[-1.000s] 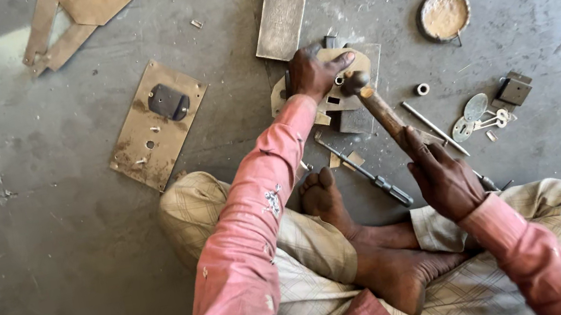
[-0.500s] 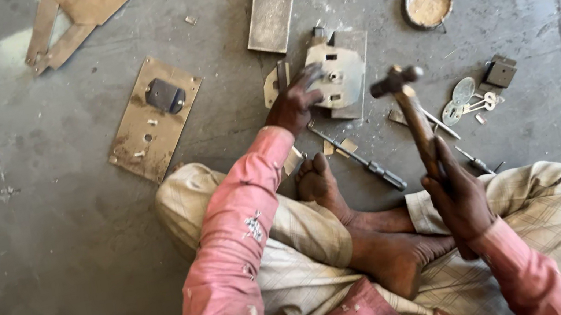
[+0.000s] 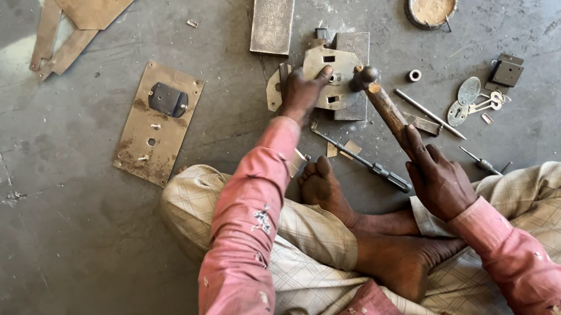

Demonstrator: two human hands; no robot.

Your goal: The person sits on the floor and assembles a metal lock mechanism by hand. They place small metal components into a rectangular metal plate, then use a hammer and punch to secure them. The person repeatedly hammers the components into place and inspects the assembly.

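Observation:
I sit cross-legged on a grey concrete floor. My left hand [image 3: 301, 94] presses down on a flat metal lock plate [image 3: 327, 73] that lies on a dark steel block [image 3: 353, 47]. My right hand [image 3: 439, 178] grips the wooden handle of a hammer [image 3: 384, 105]. The hammer's head [image 3: 363, 77] rests on or just over the right part of the plate, close to my left thumb.
A rusty plate with a black latch [image 3: 156, 120] lies to the left, a grey metal bar [image 3: 272, 12] beyond. A round dish [image 3: 431, 3], a ring [image 3: 415, 75], keys [image 3: 475, 97], a small black part [image 3: 507, 70], a rod [image 3: 428, 112] and a screwdriver [image 3: 362, 160] lie around.
The hammer, raised off to the right half a second ago, has swung down onto the plate. My left hand stayed pressed on the plate.

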